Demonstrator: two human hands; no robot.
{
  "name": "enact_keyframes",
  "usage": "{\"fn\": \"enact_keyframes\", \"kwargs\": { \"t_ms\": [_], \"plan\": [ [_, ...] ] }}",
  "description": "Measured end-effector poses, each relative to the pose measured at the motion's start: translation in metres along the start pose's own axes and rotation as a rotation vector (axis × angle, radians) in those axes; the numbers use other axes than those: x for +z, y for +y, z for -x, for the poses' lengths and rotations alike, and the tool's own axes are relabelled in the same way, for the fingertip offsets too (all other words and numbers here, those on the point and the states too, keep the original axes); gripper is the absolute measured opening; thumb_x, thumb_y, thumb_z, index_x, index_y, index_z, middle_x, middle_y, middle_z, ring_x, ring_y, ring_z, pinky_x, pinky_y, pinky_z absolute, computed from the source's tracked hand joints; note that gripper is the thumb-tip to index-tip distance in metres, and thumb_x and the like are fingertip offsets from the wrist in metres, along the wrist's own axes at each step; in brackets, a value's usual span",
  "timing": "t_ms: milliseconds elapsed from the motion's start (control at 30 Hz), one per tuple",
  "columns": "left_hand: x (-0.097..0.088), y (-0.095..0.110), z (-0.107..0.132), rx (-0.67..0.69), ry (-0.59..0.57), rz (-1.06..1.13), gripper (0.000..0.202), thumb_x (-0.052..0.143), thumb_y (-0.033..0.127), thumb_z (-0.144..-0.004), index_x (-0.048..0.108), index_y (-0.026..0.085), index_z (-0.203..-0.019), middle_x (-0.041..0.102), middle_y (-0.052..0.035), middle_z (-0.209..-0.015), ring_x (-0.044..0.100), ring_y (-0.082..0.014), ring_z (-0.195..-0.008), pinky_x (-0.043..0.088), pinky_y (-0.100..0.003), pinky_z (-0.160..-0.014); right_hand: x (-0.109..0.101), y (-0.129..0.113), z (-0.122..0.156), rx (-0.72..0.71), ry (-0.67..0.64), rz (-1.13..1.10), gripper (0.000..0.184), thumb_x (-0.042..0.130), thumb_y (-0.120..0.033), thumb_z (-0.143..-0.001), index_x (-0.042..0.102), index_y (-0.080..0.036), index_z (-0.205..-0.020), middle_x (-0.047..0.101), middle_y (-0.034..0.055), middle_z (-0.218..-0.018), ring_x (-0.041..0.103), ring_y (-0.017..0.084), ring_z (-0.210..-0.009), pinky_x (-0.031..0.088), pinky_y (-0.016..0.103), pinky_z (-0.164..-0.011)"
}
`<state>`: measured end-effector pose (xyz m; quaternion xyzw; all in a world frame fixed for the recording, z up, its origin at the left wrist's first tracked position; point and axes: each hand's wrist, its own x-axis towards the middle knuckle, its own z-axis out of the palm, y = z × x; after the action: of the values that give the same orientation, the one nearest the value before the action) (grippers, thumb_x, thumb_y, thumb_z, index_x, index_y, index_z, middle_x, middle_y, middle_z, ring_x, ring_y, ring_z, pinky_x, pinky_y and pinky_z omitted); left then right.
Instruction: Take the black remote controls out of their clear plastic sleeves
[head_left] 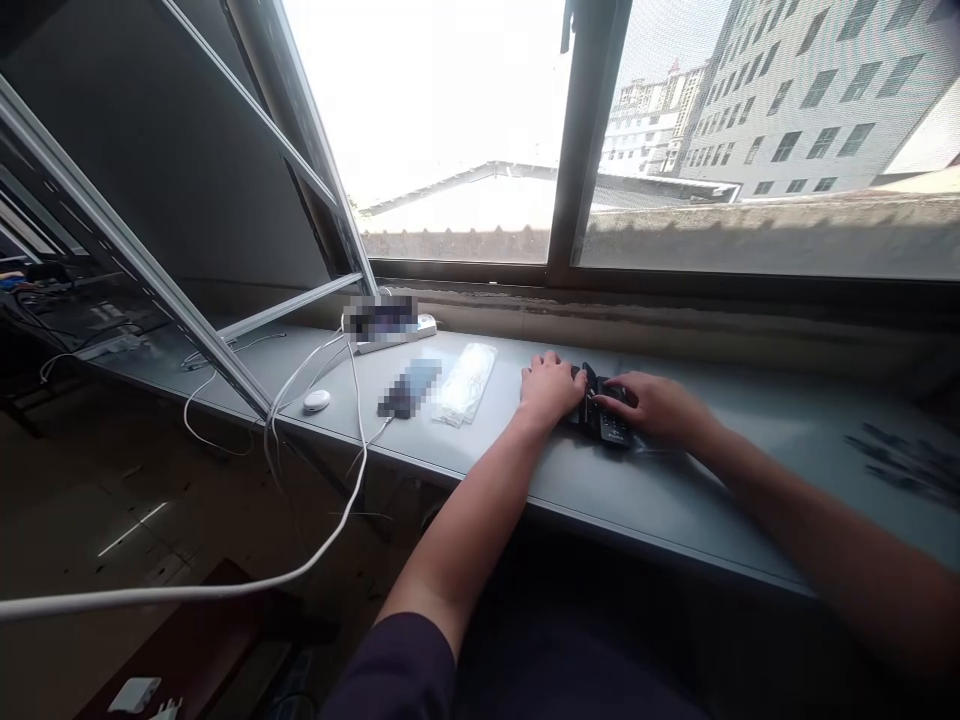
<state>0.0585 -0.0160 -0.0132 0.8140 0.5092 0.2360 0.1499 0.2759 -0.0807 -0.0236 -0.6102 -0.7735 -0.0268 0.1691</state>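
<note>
A black device (613,428) with small light markings like keys lies on the grey tabletop in front of me, and a raised black part stands up at its middle. My left hand (551,388) is closed over its left side, with the fingers curled and the thumb against the raised part. From the right, my right hand (664,408) grips the other side, its thumb and fingers bent around the edge. My hands cover much of the device, so its exact kind cannot be made out.
Left of my hands lie a clear plastic bag (466,382), a phone-like item (411,388) on a cable and a round white object (316,401). A white power strip (427,326) sits behind them. White cables (358,400) hang over the edge. Blurred black pieces (904,460) lie right.
</note>
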Motion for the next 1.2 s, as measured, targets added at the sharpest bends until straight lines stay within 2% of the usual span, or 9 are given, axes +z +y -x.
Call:
{"fn": "enact_keyframes", "kwargs": {
  "t_ms": [133, 233, 433, 567, 767, 867, 1000, 1100, 1200],
  "plan": [
    [-0.002, -0.002, -0.004, -0.019, 0.011, -0.054, 0.04, 0.057, 0.045, -0.116, 0.083, 0.02, -0.135, 0.066, -0.0223, -0.156, 0.054, -0.0425, -0.15, 0.046, -0.058, -0.125, -0.001, 0.004, -0.002, 0.013, 0.016, -0.004, 0.061, 0.055, -0.07, -0.113, 0.086, -0.022, -0.133, 0.086, 0.0153, -0.128, 0.08, 0.037, -0.111, 0.056, 0.042, -0.089],
    [-0.005, -0.002, -0.003, -0.017, -0.001, -0.132, 0.04, 0.057, 0.042, -0.115, 0.082, 0.019, -0.138, 0.067, -0.0219, -0.156, 0.056, -0.0408, -0.147, 0.05, -0.054, -0.122, -0.004, 0.007, 0.0, -0.001, 0.04, 0.012, 0.059, 0.052, -0.067, -0.115, 0.088, -0.022, -0.131, 0.087, 0.015, -0.123, 0.08, 0.034, -0.102, 0.055, 0.041, -0.083],
    [-0.011, 0.0, 0.003, 0.013, -0.041, -0.207, 0.046, 0.058, 0.05, -0.114, 0.082, 0.02, -0.14, 0.07, -0.0186, -0.153, 0.061, -0.0392, -0.143, 0.054, -0.052, -0.117, -0.003, 0.01, 0.002, -0.05, 0.074, 0.003, 0.054, 0.053, -0.061, -0.115, 0.089, -0.024, -0.13, 0.089, 0.0137, -0.121, 0.082, 0.034, -0.097, 0.054, 0.04, -0.078],
    [-0.015, 0.001, 0.009, 0.007, -0.059, -0.178, 0.047, 0.058, 0.051, -0.114, 0.082, 0.02, -0.14, 0.071, -0.0188, -0.153, 0.062, -0.0393, -0.145, 0.055, -0.052, -0.117, -0.003, 0.009, 0.002, 0.044, 0.044, -0.028, 0.061, 0.055, -0.065, -0.113, 0.083, -0.022, -0.147, 0.089, 0.0122, -0.098, 0.081, 0.034, -0.084, 0.051, 0.039, -0.073],
    [-0.018, 0.0, 0.017, -0.001, -0.068, -0.137, 0.046, 0.057, 0.052, -0.115, 0.081, 0.022, -0.142, 0.072, -0.0173, -0.156, 0.063, -0.0371, -0.147, 0.054, -0.049, -0.118, -0.007, 0.01, 0.003, 0.069, -0.006, -0.061, 0.062, 0.056, -0.066, -0.11, 0.083, -0.022, -0.144, 0.084, 0.0082, -0.081, 0.074, 0.03, -0.068, 0.045, 0.037, -0.067],
    [-0.022, 0.0, 0.02, -0.005, -0.048, -0.115, 0.049, 0.052, 0.053, -0.117, 0.082, 0.021, -0.139, 0.074, -0.0181, -0.153, 0.066, -0.0365, -0.143, 0.054, -0.047, -0.118, -0.01, 0.01, 0.004, 0.056, -0.014, -0.087, 0.064, 0.055, -0.067, -0.11, 0.083, -0.021, -0.145, 0.079, 0.006, -0.074, 0.07, 0.028, -0.063, 0.042, 0.037, -0.065],
    [-0.032, -0.008, 0.023, -0.051, 0.075, -0.111, 0.056, 0.041, 0.053, -0.122, 0.082, 0.019, -0.14, 0.075, -0.0197, -0.15, 0.067, -0.036, -0.142, 0.051, -0.047, -0.122, -0.013, 0.008, 0.005, 0.046, 0.005, -0.095, 0.065, 0.054, -0.067, -0.11, 0.083, -0.02, -0.143, 0.076, 0.006, -0.072, 0.067, 0.028, -0.062, 0.043, 0.037, -0.066],
    [-0.043, -0.023, 0.021, -0.154, 0.173, -0.133, 0.054, 0.045, 0.051, -0.121, 0.079, 0.019, -0.146, 0.07, -0.0207, -0.161, 0.061, -0.0371, -0.153, 0.045, -0.051, -0.131, -0.015, 0.005, 0.007, 0.057, -0.014, -0.099, 0.07, 0.052, -0.069, -0.111, 0.082, -0.018, -0.146, 0.072, 0.0048, -0.067, 0.065, 0.028, -0.061, 0.042, 0.037, -0.066],
    [-0.051, -0.04, 0.017, -0.309, 0.187, -0.206, 0.052, 0.05, 0.048, -0.118, 0.074, 0.02, -0.156, 0.05, -0.0179, -0.185, 0.034, -0.0382, -0.177, 0.03, -0.058, -0.143, -0.014, 0.004, 0.007, 0.067, -0.033, -0.102, 0.072, 0.051, -0.071, -0.111, 0.081, -0.017, -0.148, 0.07, 0.0039, -0.064, 0.064, 0.028, -0.061, 0.042, 0.038, -0.067]
  ]
}}
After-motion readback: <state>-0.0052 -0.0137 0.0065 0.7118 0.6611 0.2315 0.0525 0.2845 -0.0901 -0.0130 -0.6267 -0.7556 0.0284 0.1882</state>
